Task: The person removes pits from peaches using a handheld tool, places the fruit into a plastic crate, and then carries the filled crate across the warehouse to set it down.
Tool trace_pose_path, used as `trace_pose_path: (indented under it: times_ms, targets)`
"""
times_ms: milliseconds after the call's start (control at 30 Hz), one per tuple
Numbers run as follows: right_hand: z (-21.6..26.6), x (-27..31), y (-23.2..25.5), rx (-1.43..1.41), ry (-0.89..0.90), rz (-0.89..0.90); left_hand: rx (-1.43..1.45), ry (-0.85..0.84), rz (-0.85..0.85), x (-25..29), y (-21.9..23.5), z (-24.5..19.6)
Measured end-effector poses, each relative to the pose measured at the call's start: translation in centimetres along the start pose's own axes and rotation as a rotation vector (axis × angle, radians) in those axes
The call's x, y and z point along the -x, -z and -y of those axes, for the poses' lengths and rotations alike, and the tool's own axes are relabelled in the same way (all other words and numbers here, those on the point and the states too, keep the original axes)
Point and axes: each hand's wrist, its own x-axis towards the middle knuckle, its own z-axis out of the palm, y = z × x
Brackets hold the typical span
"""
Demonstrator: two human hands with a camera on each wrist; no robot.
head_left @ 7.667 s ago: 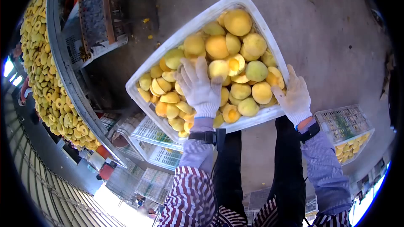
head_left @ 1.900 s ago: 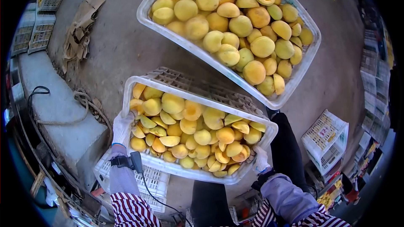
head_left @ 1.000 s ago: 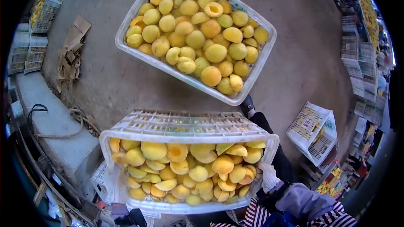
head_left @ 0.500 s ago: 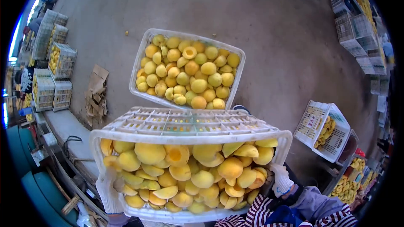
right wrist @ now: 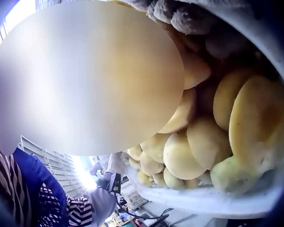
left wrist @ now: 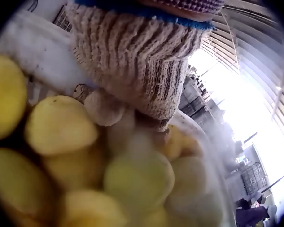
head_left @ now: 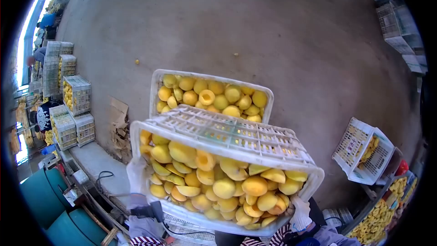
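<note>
Both gloved hands hold a white plastic crate [head_left: 227, 151] of yellow peaches [head_left: 224, 188], many of them halves. My left hand [head_left: 135, 175] grips its left end, and my right hand [head_left: 300, 215] grips the right end. The crate is tilted, its open top facing me and its slatted side showing. In the left wrist view a knitted glove cuff [left wrist: 132, 61] is at the rim, with fingertips over the fruit. Curled glove fingers [right wrist: 191, 20] show at the crate's end in the right wrist view. Behind it, a second peach crate [head_left: 271, 105] stands on the floor, partly hidden.
A white crate [head_left: 353, 148] lies tilted at the right, beside a bin of yellow fruit pieces [head_left: 380, 212]. At the left are stacked crates [head_left: 77, 93], crumpled cardboard [head_left: 119, 118], a concrete ledge [head_left: 98, 164] and teal tubs [head_left: 43, 196]. Bare concrete floor [head_left: 273, 27] lies ahead.
Earlier, the left hand lay on peaches and the right hand at a crate rim. Both hands then gripped a crate and tilted it towards me; the floor crate now appears lower, partly behind it.
</note>
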Motion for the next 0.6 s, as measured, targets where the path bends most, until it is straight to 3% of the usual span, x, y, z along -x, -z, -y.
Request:
trace_pose_path:
  times_ms: [100,233,433,533,600]
  targets:
    - [-4.4,-2.4,3.5,0.064,0.026,0.053,0.025,-0.03,-0.006,-1.4,1.0,2.2]
    - [-2.2,-0.8,1.8,0.069,0.019,-0.031,0.159,0.168,0.028,-0.2,0.3,-0.3]
    - [-0.4,1.2,0.1,0.028,0.077,-0.122,0.137,0.162,0.104,-1.4,2.0,1.6]
    - [-1.2,1.4,0.6,0.018,0.049,-0.115,0.28,0.186,0.158,-1.0,1.3,0.1]
    - [-2.4,0.0,1.2,0.048,0.014,-0.094,0.213,0.186,0.19,-1.4,1.7,-1.4]
